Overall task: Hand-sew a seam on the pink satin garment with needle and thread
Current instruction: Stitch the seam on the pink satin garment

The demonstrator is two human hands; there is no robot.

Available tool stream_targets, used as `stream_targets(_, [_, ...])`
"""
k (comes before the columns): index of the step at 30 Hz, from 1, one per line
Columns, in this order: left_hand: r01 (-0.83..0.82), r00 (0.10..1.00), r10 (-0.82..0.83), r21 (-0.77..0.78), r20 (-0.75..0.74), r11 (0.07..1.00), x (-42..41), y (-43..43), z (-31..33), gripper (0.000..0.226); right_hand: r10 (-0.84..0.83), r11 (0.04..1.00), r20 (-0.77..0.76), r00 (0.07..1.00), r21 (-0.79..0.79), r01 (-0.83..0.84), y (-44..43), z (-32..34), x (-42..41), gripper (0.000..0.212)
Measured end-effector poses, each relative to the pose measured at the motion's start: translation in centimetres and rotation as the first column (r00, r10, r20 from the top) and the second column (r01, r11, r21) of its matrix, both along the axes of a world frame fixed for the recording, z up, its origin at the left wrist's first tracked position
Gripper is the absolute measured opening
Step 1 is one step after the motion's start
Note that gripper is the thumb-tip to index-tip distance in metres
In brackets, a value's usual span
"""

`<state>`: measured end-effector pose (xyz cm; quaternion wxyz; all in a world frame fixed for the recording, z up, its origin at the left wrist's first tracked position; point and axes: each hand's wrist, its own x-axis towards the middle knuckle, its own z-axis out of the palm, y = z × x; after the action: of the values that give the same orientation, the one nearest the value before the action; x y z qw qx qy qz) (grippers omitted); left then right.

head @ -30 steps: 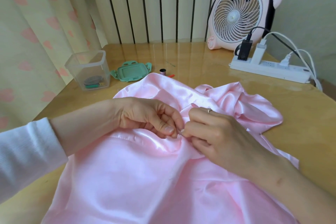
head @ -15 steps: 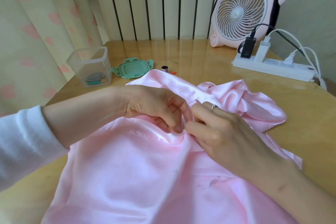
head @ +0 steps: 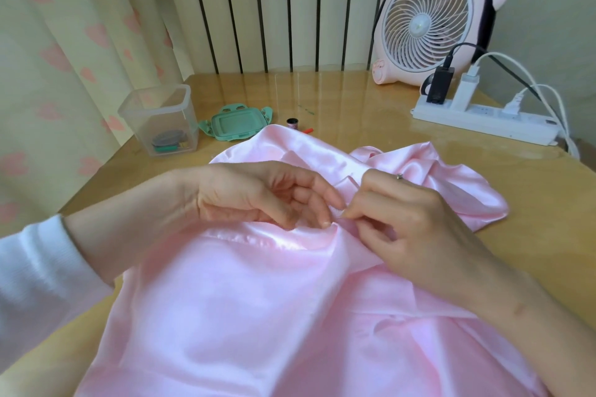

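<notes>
1. Satin fills the head view: one pink satin garment, glossy and slippery-looking, lies spread in soft folds over the near half of the shiny wooden table, with a stitched hem running across below the hands.
2. Two hands meet at a raised fold in the middle. The right hand, which wears one ring, pinches that fold between thumb and forefinger.
3. The left hand has curled fingers with the tips on the satin. I cannot tell whether it grasps the cloth or only touches it.
4. The needle and thread are too fine to make out.
5. Behind the garment are one clear square plastic tub, one green lid lying flat and one small dark spool.
6. At the far right stand one round pink fan with a spiral grille and one white power strip carrying three plugs.
</notes>
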<state>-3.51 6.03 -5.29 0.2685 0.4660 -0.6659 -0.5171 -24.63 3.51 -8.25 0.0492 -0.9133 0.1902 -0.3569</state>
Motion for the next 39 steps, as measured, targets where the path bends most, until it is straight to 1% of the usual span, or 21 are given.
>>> stream_targets(3, [-0.002,0.999,0.0,-0.047,-0.035,0.999,0.2,0.2,0.2,0.028,0.008,0.989,0.076,0.997,0.148,-0.019,0.1,-0.1,0.0,0.015])
stream_targets(5, [-0.012,0.999,0.007,-0.131,-0.045,0.991,-0.5,0.4,0.3,0.028,0.012,0.965,0.15,0.989,0.257,-0.051,0.4,-0.1,0.2,0.012])
stream_targets(7, [-0.051,0.996,0.034,-0.218,-0.083,0.975,-1.0,0.7,0.5,0.029,-0.017,0.924,0.235,0.972,0.376,-0.074,0.6,0.0,0.3,0.012])
stream_targets(9, [-0.092,0.992,0.06,-0.3,-0.114,0.949,-1.1,1.0,0.6,0.029,-0.04,0.896,0.275,0.961,0.436,-0.088,0.6,-0.1,0.4,0.016])
stream_targets(12, [-0.074,0.996,0.053,-0.38,-0.065,0.922,-1.1,1.2,0.8,0.028,-0.032,0.904,0.247,0.968,0.42,-0.077,0.5,-0.1,0.4,0.015])
stream_targets(17, [0.02,0.99,0.046,-0.464,0.131,0.885,-1.1,1.7,1.3,0.025,0.031,0.965,0.178,0.984,0.252,-0.076,0.3,0.0,0.5,0.016])
stream_targets(18, [0.03,0.986,0.049,-0.464,0.158,0.885,-1.1,1.7,1.4,0.025,0.035,0.968,0.178,0.983,0.237,-0.078,0.4,0.0,0.5,0.016])
stream_targets(20, [0.025,0.986,0.05,-0.441,0.158,0.897,-0.9,1.7,1.6,0.024,0.035,0.967,0.19,0.981,0.24,-0.081,0.4,0.1,0.5,0.016])
stream_targets(23, [-0.015,0.991,0.065,-0.38,0.12,0.925,-0.8,1.6,1.7,0.023,0.018,0.951,0.217,0.976,0.297,-0.083,0.5,0.0,0.7,0.016])
stream_targets(25, [-0.008,0.989,0.061,-0.368,0.132,0.93,-0.8,1.6,1.8,0.024,0.013,0.941,0.218,0.976,0.328,-0.086,0.5,-0.1,0.8,0.015])
stream_targets(27, [0.015,0.988,0.044,-0.377,0.146,0.926,-0.8,1.7,1.8,0.026,0.027,0.954,0.191,0.981,0.288,-0.083,0.5,-0.1,0.8,0.015])
stream_targets(29, [0.024,0.992,0.027,-0.384,0.127,0.923,-0.8,1.9,1.8,0.026,0.034,0.96,0.178,0.983,0.269,-0.082,0.5,0.0,0.8,0.014])
stream_targets(31, [0.019,0.996,0.013,-0.363,0.085,0.932,-0.7,2.0,1.7,0.026,0.032,0.961,0.181,0.983,0.265,-0.08,0.7,0.2,0.8,0.014])
stream_targets(34, [0.011,0.995,-0.032,-0.221,-0.093,0.975,-0.2,2.0,1.2,0.022,0.015,0.959,0.194,0.981,0.276,-0.069,1.0,0.4,0.9,0.018])
stream_targets(36, [0.038,0.979,-0.061,-0.117,-0.196,0.992,0.0,2.0,0.8,0.02,-0.012,0.916,0.211,0.977,0.395,-0.074,1.3,0.5,0.9,0.021])
stream_targets(37, [0.059,0.971,-0.076,-0.081,-0.225,0.995,0.2,2.1,0.6,0.018,-0.019,0.865,0.23,0.973,0.492,-0.099,1.5,0.6,1.0,0.023])
stream_targets(39, [0.093,0.969,-0.098,-0.03,-0.227,0.995,0.2,2.2,0.5,0.018,-0.03,0.715,0.323,0.946,0.668,-0.205,1.8,0.8,1.0,0.023])
